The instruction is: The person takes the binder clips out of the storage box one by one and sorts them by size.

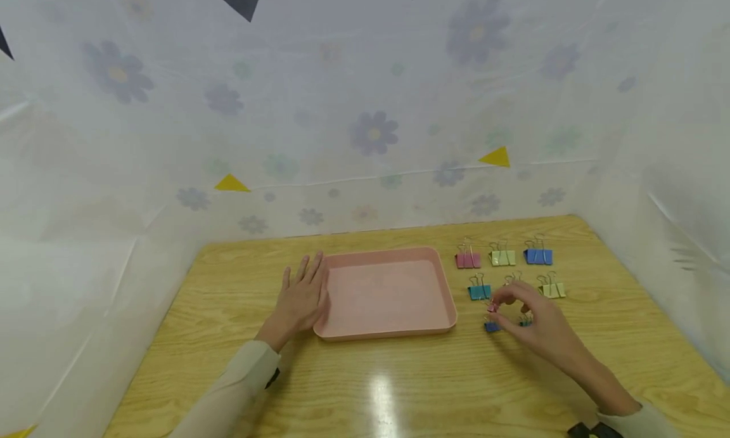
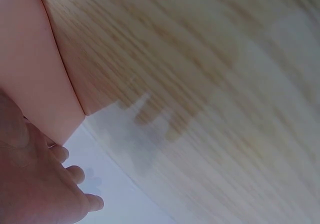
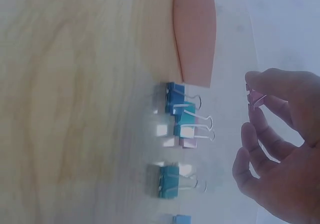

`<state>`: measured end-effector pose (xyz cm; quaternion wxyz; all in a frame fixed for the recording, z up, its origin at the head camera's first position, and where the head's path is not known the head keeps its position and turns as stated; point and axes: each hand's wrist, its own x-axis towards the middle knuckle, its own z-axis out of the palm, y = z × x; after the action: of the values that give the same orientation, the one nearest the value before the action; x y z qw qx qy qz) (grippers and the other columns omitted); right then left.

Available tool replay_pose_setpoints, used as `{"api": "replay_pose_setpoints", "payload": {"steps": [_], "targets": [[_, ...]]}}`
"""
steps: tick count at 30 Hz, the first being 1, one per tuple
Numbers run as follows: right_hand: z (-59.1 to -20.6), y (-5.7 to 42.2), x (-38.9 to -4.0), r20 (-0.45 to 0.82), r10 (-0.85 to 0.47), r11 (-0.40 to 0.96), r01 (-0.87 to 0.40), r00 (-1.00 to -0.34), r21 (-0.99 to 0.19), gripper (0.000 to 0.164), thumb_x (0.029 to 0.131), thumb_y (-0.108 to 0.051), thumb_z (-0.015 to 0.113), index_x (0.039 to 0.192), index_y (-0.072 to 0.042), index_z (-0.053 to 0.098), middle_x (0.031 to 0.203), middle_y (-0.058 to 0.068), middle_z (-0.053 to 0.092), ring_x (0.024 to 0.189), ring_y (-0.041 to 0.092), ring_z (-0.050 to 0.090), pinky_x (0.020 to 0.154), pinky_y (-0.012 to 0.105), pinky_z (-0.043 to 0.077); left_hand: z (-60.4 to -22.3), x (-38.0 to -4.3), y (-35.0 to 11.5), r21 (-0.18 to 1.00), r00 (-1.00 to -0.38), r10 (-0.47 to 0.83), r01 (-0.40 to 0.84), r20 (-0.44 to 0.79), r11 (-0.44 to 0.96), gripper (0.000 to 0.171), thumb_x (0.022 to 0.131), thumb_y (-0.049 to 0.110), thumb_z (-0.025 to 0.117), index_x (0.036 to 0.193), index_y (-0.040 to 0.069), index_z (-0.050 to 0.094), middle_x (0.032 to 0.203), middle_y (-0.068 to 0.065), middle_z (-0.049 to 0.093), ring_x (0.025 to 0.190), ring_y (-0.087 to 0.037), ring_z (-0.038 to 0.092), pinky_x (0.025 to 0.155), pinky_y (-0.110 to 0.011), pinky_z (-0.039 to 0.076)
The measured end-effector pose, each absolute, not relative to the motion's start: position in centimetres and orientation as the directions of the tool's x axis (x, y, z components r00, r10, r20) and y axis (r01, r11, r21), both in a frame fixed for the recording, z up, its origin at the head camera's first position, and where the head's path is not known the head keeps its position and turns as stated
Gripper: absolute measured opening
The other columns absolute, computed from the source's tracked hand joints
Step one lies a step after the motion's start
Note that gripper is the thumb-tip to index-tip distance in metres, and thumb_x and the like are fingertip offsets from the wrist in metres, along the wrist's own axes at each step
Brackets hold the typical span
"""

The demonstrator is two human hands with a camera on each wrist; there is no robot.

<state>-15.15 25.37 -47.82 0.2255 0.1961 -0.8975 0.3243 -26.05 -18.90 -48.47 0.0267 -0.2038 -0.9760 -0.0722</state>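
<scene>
My right hand (image 1: 538, 324) pinches a small pink binder clip (image 3: 257, 98) between thumb and index finger, raised above the table. Just below it in the head view lies a small dark blue binder clip (image 1: 492, 327). A small green binder clip (image 1: 526, 322) is partly hidden behind the fingers. With its fingers extended, my left hand (image 1: 299, 302) rests against the left side of a pink rectangular tray (image 1: 388, 332). In the left wrist view, that hand touches the tray's outer wall (image 2: 40, 69).
Larger binder clips stand in rows right of the tray: magenta (image 1: 468, 260), pale green (image 1: 503, 258) and blue (image 1: 538, 257) at the back, teal (image 1: 480, 292) and yellow (image 1: 552, 290) nearer. A flowered sheet (image 1: 336, 140) encloses the wooden table (image 1: 342, 387).
</scene>
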Motion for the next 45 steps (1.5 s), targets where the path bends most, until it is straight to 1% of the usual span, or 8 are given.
{"api": "replay_pose_setpoints", "payload": {"steps": [4, 11, 18, 23, 26, 30, 35, 45], "targets": [[-48.1, 26.4, -14.8, 0.55, -0.186, 0.727, -0.49, -0.815, -0.481, 0.038, 0.075, -0.002, 0.089, 0.102, -0.02, 0.07, 0.097, -0.012, 0.065, 0.085, 0.004, 0.058, 0.064, 0.029, 0.047, -48.6, -26.2, -18.9, 0.144, -0.914, 0.397, 0.406, 0.087, 0.902, 0.057, 0.112, 0.027, 0.025, 0.164, 0.005, 0.02, 0.171, -0.011, 0.016, 0.156, -0.037, 0.012, 0.119, -0.068, 0.008], [-48.2, 28.0, -14.2, 0.547, -0.144, 0.754, -0.449, -0.825, -0.48, 0.036, 0.076, -0.002, 0.089, 0.101, -0.02, 0.071, 0.096, -0.011, 0.067, 0.086, 0.009, 0.06, 0.066, 0.027, 0.047, -48.2, -26.1, -18.9, 0.142, -0.916, 0.393, 0.401, 0.081, 0.905, 0.057, 0.112, 0.026, 0.027, 0.164, 0.005, 0.021, 0.171, -0.01, 0.017, 0.156, -0.037, 0.013, 0.119, -0.067, 0.009], [-48.8, 30.2, -13.1, 0.538, -0.047, 0.765, -0.377, -0.841, -0.523, 0.039, 0.073, -0.001, 0.091, 0.104, -0.017, 0.073, 0.094, -0.007, 0.069, 0.087, 0.001, 0.056, 0.068, 0.016, 0.041, -48.6, -26.0, -18.8, 0.155, -0.914, 0.399, 0.406, 0.072, 0.901, 0.058, 0.111, 0.026, 0.026, 0.164, 0.004, 0.019, 0.171, -0.011, 0.015, 0.156, -0.038, 0.012, 0.119, -0.068, 0.008], [-49.1, 31.7, -12.5, 0.532, 0.006, 0.794, -0.32, -0.847, -0.518, 0.036, 0.073, -0.005, 0.091, 0.103, -0.016, 0.073, 0.091, -0.004, 0.071, 0.083, -0.001, 0.058, 0.066, 0.015, 0.04, -48.7, -26.0, -18.6, 0.152, -0.915, 0.399, 0.405, 0.064, 0.902, 0.058, 0.112, 0.028, 0.024, 0.165, 0.005, 0.018, 0.171, -0.009, 0.014, 0.156, -0.037, 0.012, 0.119, -0.067, 0.008], [-49.1, 32.5, -12.6, 0.516, 0.04, 0.81, -0.275, -0.856, -0.518, 0.031, 0.077, -0.009, 0.09, 0.103, -0.017, 0.074, 0.091, -0.003, 0.072, 0.083, -0.005, 0.058, 0.066, 0.016, 0.04, -48.6, -26.1, -18.7, 0.148, -0.917, 0.394, 0.399, 0.064, 0.905, 0.058, 0.112, 0.027, 0.025, 0.165, 0.005, 0.019, 0.171, -0.01, 0.015, 0.156, -0.036, 0.012, 0.12, -0.067, 0.008], [-49.2, 33.4, -12.8, 0.466, 0.089, 0.819, -0.202, -0.88, -0.538, 0.024, 0.083, -0.016, 0.087, 0.103, -0.016, 0.074, 0.092, 0.0, 0.074, 0.082, -0.011, 0.055, 0.064, 0.016, 0.041, -48.2, -26.0, -18.8, 0.138, -0.918, 0.391, 0.395, 0.06, 0.908, 0.058, 0.111, 0.027, 0.026, 0.164, 0.004, 0.019, 0.171, -0.011, 0.016, 0.156, -0.037, 0.012, 0.12, -0.067, 0.009], [-49.7, 34.7, -13.0, 0.389, 0.134, 0.819, -0.119, -0.911, -0.561, 0.024, 0.087, -0.023, 0.085, 0.104, -0.011, 0.073, 0.093, 0.006, 0.074, 0.081, -0.016, 0.053, 0.062, 0.012, 0.045, -48.0, -25.9, -18.9, 0.132, -0.92, 0.387, 0.391, 0.053, 0.911, 0.058, 0.112, 0.027, 0.027, 0.165, 0.005, 0.018, 0.171, -0.01, 0.015, 0.156, -0.036, 0.012, 0.12, -0.067, 0.01], [-51.0, 35.9, -13.2, 0.28, 0.127, 0.793, -0.072, -0.952, -0.605, 0.026, 0.085, -0.02, 0.086, 0.1, -0.004, 0.071, 0.089, 0.008, 0.074, 0.071, -0.008, 0.06, 0.062, 0.01, 0.047, -48.2, -26.0, -18.9, 0.12, -0.918, 0.392, 0.397, 0.061, 0.91, 0.058, 0.112, 0.027, 0.026, 0.165, 0.005, 0.018, 0.171, -0.01, 0.014, 0.156, -0.036, 0.011, 0.119, -0.067, 0.009]]}}
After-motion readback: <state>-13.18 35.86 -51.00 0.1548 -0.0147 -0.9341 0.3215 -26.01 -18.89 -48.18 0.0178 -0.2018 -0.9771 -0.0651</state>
